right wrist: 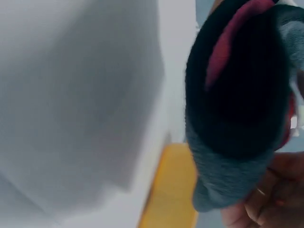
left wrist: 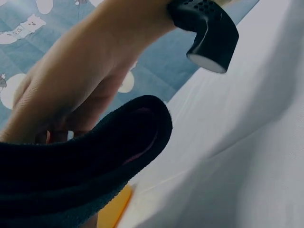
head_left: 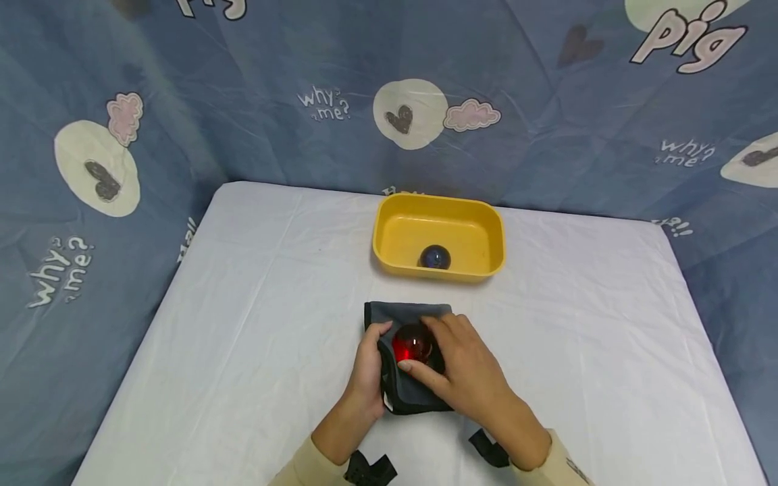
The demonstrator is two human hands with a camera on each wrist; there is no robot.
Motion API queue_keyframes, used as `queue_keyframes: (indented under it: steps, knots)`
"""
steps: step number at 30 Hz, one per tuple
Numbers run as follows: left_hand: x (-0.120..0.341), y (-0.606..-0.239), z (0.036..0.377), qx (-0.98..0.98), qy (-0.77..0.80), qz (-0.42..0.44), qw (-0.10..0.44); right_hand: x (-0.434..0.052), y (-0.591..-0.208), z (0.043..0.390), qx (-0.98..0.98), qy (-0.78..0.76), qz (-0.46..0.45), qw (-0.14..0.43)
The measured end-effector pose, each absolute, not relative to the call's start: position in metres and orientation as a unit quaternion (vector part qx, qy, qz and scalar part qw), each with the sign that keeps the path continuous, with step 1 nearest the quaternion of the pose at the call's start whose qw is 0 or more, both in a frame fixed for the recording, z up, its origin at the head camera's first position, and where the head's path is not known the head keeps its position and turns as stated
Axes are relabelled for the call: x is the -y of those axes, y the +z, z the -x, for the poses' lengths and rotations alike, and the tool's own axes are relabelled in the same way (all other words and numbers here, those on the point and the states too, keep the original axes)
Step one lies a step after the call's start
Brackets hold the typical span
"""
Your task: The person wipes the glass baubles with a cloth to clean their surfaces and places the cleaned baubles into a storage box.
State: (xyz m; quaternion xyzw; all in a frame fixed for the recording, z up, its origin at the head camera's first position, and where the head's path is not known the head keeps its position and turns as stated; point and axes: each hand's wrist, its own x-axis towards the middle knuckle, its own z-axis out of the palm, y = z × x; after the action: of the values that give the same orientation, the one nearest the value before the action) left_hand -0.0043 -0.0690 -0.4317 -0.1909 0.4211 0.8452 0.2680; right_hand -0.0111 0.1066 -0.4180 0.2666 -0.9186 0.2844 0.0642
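A folded dark grey cloth (head_left: 401, 388) with black edging is held up over the white table. My left hand (head_left: 365, 371) grips its left side, thumb on top. On the cloth sits a shiny, see-through red ball (head_left: 412, 343), which my right hand (head_left: 471, 368) pinches between thumb and fingers. From the left wrist, the cloth (left wrist: 61, 185) shows as a thick dark fold below the left hand (left wrist: 80, 71). The right wrist view has the cloth (right wrist: 232, 166) hanging in soft folds, with only a sliver of the red ball showing behind it.
Behind the cloth, a yellow tray (head_left: 437, 201) stands on the white-covered table (head_left: 273, 337). A dark blue ball (head_left: 435, 257) lies in it near the front wall. Blue printed fabric (head_left: 486, 162) hangs around the table's back and sides. Black straps (head_left: 371, 470) are at both wrists.
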Motion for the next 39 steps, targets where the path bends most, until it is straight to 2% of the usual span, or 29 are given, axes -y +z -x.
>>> queue_keyframes:
  steps: [7, 18, 27, 32, 39]
  knots:
    - [0.07, -0.4322, 0.0047, -0.416, 0.85, 0.188, 0.262, -0.1046, -0.413, 0.0076, 0.91, 0.257, -0.312, 0.088]
    - [0.0661, -0.4304, 0.0036, -0.415, 0.849, 0.184, 0.269, -0.1081, -0.4184, 0.0099, 0.907, 0.287, -0.292, 0.102]
    - [0.0657, -0.4289, 0.0029, -0.418, 0.846, 0.192, 0.271, -0.109, -0.4165, 0.0093, 0.922, 0.284, -0.257, 0.06]
    - [0.0682, -0.4302, 0.0034, -0.418, 0.851, 0.19, 0.255, -0.1096, -0.4138, 0.0092, 0.918, 0.279, -0.278, 0.043]
    - [0.0701, -0.4307, 0.0036, -0.412, 0.855, 0.187, 0.253, -0.1063, -0.4134, 0.0096, 0.904, 0.265, -0.328, 0.076]
